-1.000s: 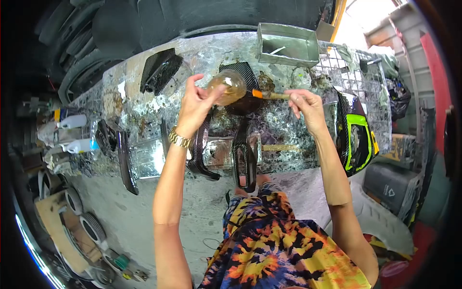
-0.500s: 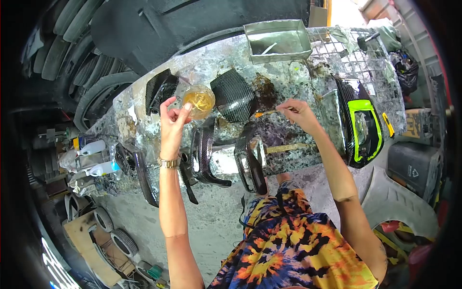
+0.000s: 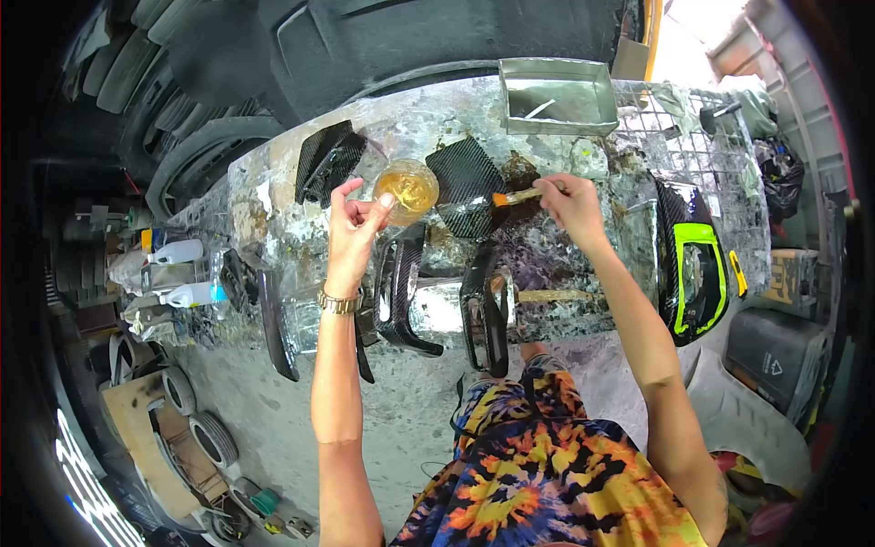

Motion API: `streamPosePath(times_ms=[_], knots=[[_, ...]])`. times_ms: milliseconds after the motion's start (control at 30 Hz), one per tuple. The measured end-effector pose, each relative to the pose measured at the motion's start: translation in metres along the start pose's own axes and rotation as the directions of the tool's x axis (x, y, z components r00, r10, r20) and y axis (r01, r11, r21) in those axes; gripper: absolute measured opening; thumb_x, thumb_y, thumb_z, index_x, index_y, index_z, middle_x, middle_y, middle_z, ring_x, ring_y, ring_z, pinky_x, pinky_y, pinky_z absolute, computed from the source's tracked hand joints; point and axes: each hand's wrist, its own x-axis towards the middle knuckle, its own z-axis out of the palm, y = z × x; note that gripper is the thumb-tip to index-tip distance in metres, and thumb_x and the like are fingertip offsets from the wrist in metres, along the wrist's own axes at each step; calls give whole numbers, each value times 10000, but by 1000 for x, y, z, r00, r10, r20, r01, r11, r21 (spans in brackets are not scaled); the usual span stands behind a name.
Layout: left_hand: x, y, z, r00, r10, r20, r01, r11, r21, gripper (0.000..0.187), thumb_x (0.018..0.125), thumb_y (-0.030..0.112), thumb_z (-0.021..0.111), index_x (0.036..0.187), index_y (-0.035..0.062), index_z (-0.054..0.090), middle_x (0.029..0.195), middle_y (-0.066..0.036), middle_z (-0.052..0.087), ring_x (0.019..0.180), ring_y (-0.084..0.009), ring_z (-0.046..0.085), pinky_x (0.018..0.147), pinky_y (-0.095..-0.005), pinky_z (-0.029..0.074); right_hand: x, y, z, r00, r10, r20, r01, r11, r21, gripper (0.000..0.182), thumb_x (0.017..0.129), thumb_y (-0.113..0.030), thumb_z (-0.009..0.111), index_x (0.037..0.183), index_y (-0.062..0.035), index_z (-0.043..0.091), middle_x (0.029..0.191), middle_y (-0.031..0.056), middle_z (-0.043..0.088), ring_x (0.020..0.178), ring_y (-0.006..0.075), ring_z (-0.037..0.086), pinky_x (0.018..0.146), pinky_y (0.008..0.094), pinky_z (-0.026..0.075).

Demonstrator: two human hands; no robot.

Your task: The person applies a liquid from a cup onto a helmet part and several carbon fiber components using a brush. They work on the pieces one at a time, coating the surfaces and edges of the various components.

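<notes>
Desk (image 3: pixel 401 118), with the panel (image 3: pixel 463 182) lying on it. Left hand (image 3: pixel 354 228): fingers closed on the cup (image 3: pixel 407 191). Right hand (image 3: pixel 576 208): fingers pinched round the brush (image 3: pixel 523 195), its tip at the panel's edge, contact unclear. Apparent step: brushing; a further stroke calls for a level cup.

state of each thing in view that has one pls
Clear round cup: in left hand, amber liquid inside
Black woven panel: lying on mottled grey workbench
Orange-bristled wooden brush: in right hand, bristles at panel's edge, contact unclear
Rectangular grey metal box: open-topped, white strip inside
</notes>
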Motion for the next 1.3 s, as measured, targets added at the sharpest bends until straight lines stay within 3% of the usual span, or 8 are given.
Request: streamPosePath(times_ms=[200,333,567,767,867,1033,1133,1300], knots=[[-1,-1,-2,1000,-31,2,31,999,45,551,866,294,678,1275,53,398,823,-7,562,758,-95,556,746,-259,474,3,-14,40,982,32,187,-40,998,39,166,891,-142,598,895,6,673,652,32,599,488,56,502,376,222,374],[-1,-5,-3,1000,-13,-8,13,999,-31,575,834,263,722,1249,22,405,808,-42,594,710,-99,549,676,-249,454,7,1,9,999,-7,-45,7,1000,-1,164,892,-128,596,934,5,684,655,31,600,456,46,473,380,206,365],[-4,5,1,1000,-4,-6,4,1000,17,513,876,298,665,1262,65,421,800,6,556,746,-86,554,751,-258,477,-11,18,26,981,-43,189,40,999,18,173,897,-141,604,996,-31,695,678,13,619,475,39,471,384,199,360],[-5,8,1,1000,9,19,-9,1000,21,511,881,309,657,1267,74,419,800,10,561,744,-85,561,750,-260,477,-22,11,-12,999,37,22,-37,999,-40,172,883,-148,630,962,-14,701,679,19,641,516,51,491,458,219,380],[-3,8,1,1000,-20,13,19,999,29,517,880,308,656,1273,74,414,822,5,577,773,-86,576,755,-274,487,-19,33,10,954,-152,259,167,985,-37,167,879,-122,628,1003,-46,710,703,21,653,541,40,486,466,220,374],[-5,10,2,1000,-6,6,5,1000,18,530,876,312,659,1275,68,410,829,4,572,772,-87,573,761,-282,494,-25,28,-14,992,-27,127,32,999,-41,170,870,-99,633,1011,-39,708,710,18,657,554,50,476,483,226,371],[-4,7,1,1000,-2,15,1,1000,11,531,875,315,658,1276,68,412,831,4,570,775,-86,571,764,-288,499,-25,40,-13,940,-83,330,104,993,-49,176,862,-63,621,1014,-49,710,701,3,646,514,27,441,425,210,327],[-9,16,2,1000,-1,-13,1,999,41,533,877,322,655,1284,76,414,835,-1,580,787,-84,569,775,-303,504,-1,43,-31,984,-99,146,111,991,-78,175,857,-69,625,1006,-52,713,704,3,649,527,32,443,446,207,327]])
